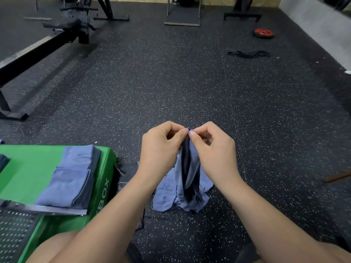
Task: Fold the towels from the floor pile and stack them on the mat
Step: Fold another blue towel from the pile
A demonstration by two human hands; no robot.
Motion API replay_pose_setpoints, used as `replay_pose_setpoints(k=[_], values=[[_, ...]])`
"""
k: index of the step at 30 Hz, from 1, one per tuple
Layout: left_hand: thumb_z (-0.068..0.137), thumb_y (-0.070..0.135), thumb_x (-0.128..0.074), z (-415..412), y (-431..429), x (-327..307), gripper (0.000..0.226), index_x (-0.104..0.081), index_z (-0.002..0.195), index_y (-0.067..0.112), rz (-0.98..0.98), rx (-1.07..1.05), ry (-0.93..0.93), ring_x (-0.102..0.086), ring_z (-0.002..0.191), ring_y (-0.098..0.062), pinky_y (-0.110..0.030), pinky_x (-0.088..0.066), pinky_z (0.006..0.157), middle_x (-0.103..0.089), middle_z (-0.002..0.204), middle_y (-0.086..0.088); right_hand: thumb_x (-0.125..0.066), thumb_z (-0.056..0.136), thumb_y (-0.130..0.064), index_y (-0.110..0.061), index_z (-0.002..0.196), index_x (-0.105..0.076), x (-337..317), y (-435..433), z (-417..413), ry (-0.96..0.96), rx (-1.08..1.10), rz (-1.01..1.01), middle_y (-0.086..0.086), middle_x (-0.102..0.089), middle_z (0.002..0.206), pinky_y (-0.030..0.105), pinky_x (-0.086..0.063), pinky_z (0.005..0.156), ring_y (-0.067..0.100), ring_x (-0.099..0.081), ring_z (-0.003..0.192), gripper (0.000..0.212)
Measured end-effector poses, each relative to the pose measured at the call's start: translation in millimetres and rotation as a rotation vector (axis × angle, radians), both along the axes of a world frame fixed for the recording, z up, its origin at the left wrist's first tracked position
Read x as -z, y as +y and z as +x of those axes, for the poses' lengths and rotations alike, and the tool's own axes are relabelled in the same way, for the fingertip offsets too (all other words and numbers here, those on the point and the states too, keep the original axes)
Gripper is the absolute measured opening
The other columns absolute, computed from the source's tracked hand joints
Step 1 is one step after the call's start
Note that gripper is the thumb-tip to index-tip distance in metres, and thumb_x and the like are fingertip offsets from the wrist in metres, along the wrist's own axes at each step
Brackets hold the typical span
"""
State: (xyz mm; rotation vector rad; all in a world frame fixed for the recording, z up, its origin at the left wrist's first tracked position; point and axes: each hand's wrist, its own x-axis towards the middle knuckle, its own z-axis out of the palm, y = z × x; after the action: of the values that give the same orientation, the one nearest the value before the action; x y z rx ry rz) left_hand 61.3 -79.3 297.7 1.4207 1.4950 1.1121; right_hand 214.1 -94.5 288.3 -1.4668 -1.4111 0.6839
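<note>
A blue towel hangs from both my hands in front of me, its lower part bunched on the speckled floor. My left hand and my right hand pinch its top edge side by side, fingertips almost touching. To the left lies a green mat with a stack of folded blue towels on it. A grey towel lies on the floor between the mat and my left forearm, partly hidden.
A dark perforated object overlaps the mat's near corner. A rowing machine stands at the far left, other gym frames at the back. A red weight plate and a black band lie at the far right.
</note>
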Motion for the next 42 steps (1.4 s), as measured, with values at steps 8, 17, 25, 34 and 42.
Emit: replay_pose_setpoints(k=[8,17,25,34,42], values=[[0.102,0.029,-0.073,1.7,-1.5,-1.1,0.014,-0.082,0.091,0.031,-0.003,0.006,-0.004,-0.077,0.081,-0.013,-0.048,-0.064,0.083,-0.080,0.082,0.010,-0.072,0.102,-0.023,-0.027,0.094,-0.072,-0.8,-2.8,-2.6,-0.011,-0.013,0.034,-0.014,-0.074,0.090,0.036,-0.057,0.083,0.009,-0.071,0.089,0.008],[0.104,0.028,-0.071,-4.1,-0.4,-4.9,0.014,-0.084,0.098,0.030,0.033,-0.018,-0.055,-0.076,0.091,-0.022,-0.047,-0.061,0.088,-0.082,0.091,0.012,-0.056,0.105,-0.009,-0.023,0.126,-0.077,3.6,-2.9,-3.8,-0.051,-0.154,0.077,-0.015,-0.068,0.118,0.042,-0.058,0.097,0.012,-0.068,0.116,0.033],[0.093,0.010,-0.074,-10.1,3.9,-9.7,0.023,-0.084,0.096,0.031,0.088,0.022,-0.016,-0.076,0.083,-0.004,-0.029,-0.061,0.083,-0.082,0.088,0.014,-0.053,0.107,0.003,-0.021,0.124,-0.076,0.9,-4.4,-2.1,0.175,-0.259,-0.044,-0.006,-0.076,0.123,0.042,-0.063,0.099,0.016,-0.074,0.115,0.038],[0.095,0.011,-0.071,-4.4,2.0,-6.4,0.025,-0.081,0.097,0.034,0.136,0.094,0.058,-0.061,0.068,-0.002,-0.028,-0.051,0.065,-0.079,0.086,0.018,-0.071,0.098,-0.020,-0.032,0.106,-0.059,-11.6,-0.5,9.4,-0.087,-0.199,-0.081,-0.006,-0.068,0.085,0.032,-0.056,0.074,0.010,-0.064,0.073,0.019],[0.104,0.010,-0.066,-15.0,7.6,-9.1,0.023,-0.080,0.102,0.027,0.173,0.105,0.059,-0.043,0.057,-0.001,-0.014,-0.035,0.057,-0.058,0.063,0.021,-0.068,0.099,-0.041,-0.025,0.084,-0.057,-3.5,10.3,25.2,-0.365,-0.149,-0.053,-0.007,-0.055,0.087,0.043,-0.052,0.076,0.013,-0.057,0.080,0.024]])
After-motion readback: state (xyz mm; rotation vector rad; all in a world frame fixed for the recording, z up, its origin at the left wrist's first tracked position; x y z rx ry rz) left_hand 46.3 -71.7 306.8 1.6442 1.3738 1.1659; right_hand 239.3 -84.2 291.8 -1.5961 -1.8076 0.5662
